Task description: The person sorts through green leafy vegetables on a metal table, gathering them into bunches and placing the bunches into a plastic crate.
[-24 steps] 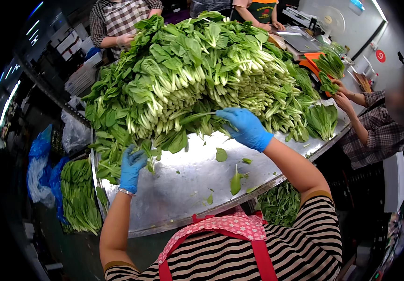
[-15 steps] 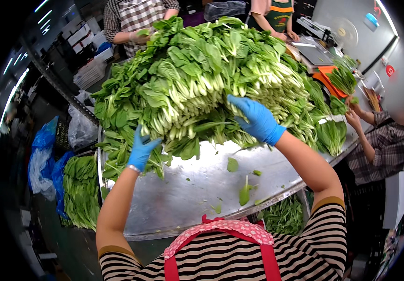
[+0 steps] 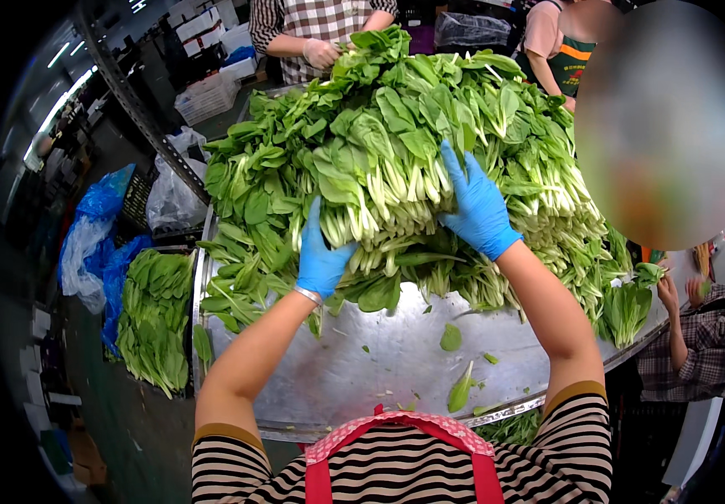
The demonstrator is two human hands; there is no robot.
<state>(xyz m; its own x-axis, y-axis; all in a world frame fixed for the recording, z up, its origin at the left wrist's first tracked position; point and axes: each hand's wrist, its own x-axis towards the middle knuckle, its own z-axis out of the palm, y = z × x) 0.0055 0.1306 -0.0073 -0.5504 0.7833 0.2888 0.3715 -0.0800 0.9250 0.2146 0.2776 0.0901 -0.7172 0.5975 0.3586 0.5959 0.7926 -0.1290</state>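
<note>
A large heap of leafy greens with white stalks [image 3: 383,172] covers the back of the metal table [image 3: 312,395]. My left hand [image 3: 324,256], in a blue glove, rests at the left side of a bunch of stalks, index finger and thumb spread against it. My right hand [image 3: 476,210], also gloved, lies on the bunch's right side with fingers stretched up among the leaves; some fingertips are partly hidden. Loose leaves [image 3: 460,388] lie on the metal near my forearms.
Co-workers stand at the back left [image 3: 291,25], back right [image 3: 539,59] and right [image 3: 698,336], handling greens or partly blurred. Left of the table are a crate of greens [image 3: 152,311], blue plastic bags [image 3: 102,218], a clear bag [image 3: 173,193] and a metal post [image 3: 127,92].
Both my hands have moved up and further into the heap, round a bunch of stalks, with the left one shifting rightward. The view has shifted, so the table sits further right.
</note>
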